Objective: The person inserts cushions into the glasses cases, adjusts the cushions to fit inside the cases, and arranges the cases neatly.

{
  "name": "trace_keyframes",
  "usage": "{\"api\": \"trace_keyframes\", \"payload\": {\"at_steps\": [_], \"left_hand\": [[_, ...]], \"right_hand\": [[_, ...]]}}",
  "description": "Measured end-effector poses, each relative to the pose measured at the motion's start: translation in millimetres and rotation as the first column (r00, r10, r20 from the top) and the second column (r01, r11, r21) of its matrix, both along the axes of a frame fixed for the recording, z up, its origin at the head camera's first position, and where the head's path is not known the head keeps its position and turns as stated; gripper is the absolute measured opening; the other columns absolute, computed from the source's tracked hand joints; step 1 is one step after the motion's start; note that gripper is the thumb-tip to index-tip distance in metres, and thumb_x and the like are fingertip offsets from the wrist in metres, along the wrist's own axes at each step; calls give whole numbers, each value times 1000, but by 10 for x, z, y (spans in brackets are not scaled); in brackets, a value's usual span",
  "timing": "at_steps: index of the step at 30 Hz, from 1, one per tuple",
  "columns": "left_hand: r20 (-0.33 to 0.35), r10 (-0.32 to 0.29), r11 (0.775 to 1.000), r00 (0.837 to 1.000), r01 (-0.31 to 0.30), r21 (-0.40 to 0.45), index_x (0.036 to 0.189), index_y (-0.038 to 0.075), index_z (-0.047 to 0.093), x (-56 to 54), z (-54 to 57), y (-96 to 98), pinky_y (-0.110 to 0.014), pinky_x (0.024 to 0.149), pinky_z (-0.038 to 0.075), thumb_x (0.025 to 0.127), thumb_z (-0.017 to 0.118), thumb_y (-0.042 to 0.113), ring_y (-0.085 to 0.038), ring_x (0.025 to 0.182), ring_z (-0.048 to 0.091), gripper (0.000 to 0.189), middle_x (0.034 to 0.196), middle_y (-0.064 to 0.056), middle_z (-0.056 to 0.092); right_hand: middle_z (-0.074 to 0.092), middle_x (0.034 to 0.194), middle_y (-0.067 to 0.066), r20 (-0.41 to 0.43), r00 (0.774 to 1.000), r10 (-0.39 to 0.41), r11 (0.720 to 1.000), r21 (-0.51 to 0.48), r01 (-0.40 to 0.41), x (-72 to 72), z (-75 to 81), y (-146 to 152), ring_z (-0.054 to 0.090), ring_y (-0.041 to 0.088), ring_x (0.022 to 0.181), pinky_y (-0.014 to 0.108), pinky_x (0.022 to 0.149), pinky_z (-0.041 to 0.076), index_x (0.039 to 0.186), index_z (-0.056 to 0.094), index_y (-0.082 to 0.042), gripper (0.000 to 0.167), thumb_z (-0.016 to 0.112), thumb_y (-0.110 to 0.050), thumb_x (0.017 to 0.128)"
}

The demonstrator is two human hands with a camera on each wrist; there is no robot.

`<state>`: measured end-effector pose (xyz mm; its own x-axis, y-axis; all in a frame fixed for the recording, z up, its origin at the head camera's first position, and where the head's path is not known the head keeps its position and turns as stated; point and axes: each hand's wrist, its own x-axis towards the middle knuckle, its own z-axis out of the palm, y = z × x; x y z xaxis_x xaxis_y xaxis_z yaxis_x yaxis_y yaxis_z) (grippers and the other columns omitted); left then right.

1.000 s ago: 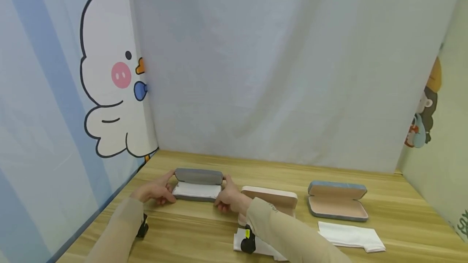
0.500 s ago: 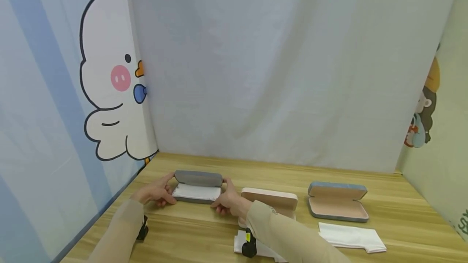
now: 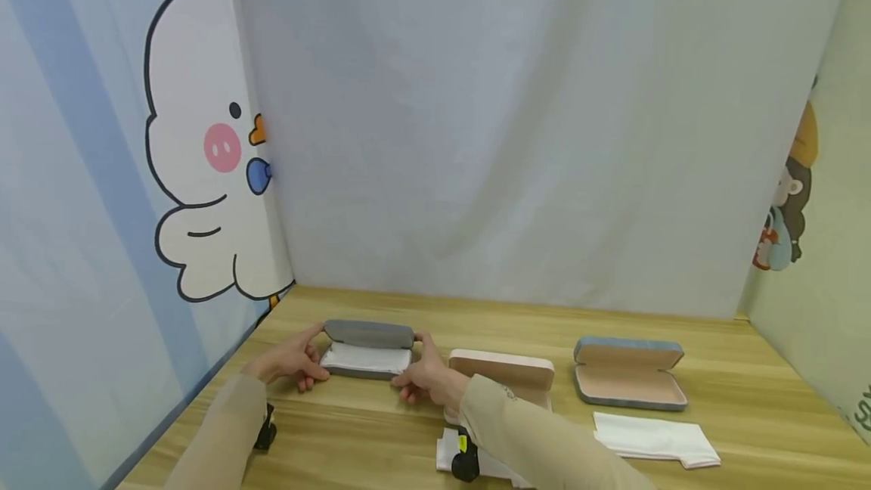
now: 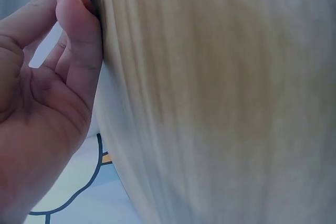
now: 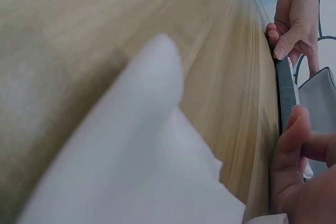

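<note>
The fingers of my left hand [image 3: 289,359] and of my right hand [image 3: 430,375] pinch the grey case [image 3: 367,335] at its two ends: on each side the forefinger is at the end of the raised lid, and the thumb is at the front corner of the base. Inside the rim lies a white cloth [image 3: 366,358].

The case stands on the rear left part of the desk [image 3: 354,429]. Behind its lid, a strip of wood goes to the back edge, beside the grey curtain [image 3: 517,134]. In front, there is room towards me, between my forearms. On the right it is narrow: my hand fills the gap beside the pale case [image 3: 503,367], and my sleeve [image 3: 544,445] crosses over this case and over a second cloth [image 3: 445,451], hiding parts of both. Farther right, well apart, stands the blue case [image 3: 629,373], lid raised, with a third cloth [image 3: 653,438] just in front.
</note>
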<state>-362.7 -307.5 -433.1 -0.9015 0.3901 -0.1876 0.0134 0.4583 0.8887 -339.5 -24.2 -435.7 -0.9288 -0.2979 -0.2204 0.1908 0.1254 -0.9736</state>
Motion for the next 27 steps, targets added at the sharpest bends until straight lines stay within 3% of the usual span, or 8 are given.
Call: {"api": "trace_keyframes", "payload": {"at_steps": [6,11,27], "left_hand": [[-15,-59,998,998,59,36,148,-4,-18,2,-1,-33,-21,50,55,81,74,3,-9,55,61,115,74,-3,54],[-6,-21,999,1000,21,27,151,0,-15,-7,-14,-22,-23,51,56,81,73,-1,-11,56,61,112,75,-5,54],[-7,0,1000,1000,0,19,151,3,-15,6,-10,-22,-25,51,57,83,71,-1,-14,58,61,111,82,-10,51]], "right_hand": [[57,58,8,13,1000,4,1000,-8,-4,-13,9,-14,50,10,39,18,35,42,141,21,-18,84,66,16,79],[58,59,10,22,1000,10,999,-35,-9,-31,-10,-19,51,10,39,19,35,45,140,20,-17,83,65,17,79],[60,58,11,30,999,30,999,-37,-29,-28,-8,-13,56,13,39,23,38,51,139,21,-19,79,64,15,82]]}}
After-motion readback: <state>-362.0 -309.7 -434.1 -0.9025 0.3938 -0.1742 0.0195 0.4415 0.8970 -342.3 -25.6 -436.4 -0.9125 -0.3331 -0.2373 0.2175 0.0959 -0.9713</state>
